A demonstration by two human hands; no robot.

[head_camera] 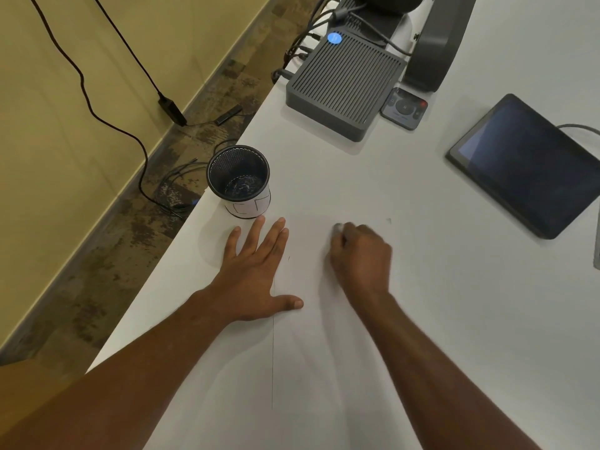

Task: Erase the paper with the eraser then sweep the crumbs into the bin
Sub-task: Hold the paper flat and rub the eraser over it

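A: Looking for the eraser [338,227], I find only a small greyish tip past the knuckles of the right hand [360,254]; the rest is hidden and the hand is blurred.

B: So the right fingers are curled in, pinching it?

A: Curled round it, yes, pressing it down on the paper [311,319]. The sheet is hard to tell from the pale counter [454,287]; only a thin edge line by the left thumb shows it.

B: And the left hand [256,271]?

A: Flat, fingers spread, palm on the paper's left edge. Its fingertips lie just short of the bin [239,180], a black mesh cup near the counter's edge.

B: Crumbs?

A: Too small to make out. A dark tablet [526,164] is cut off at the right.
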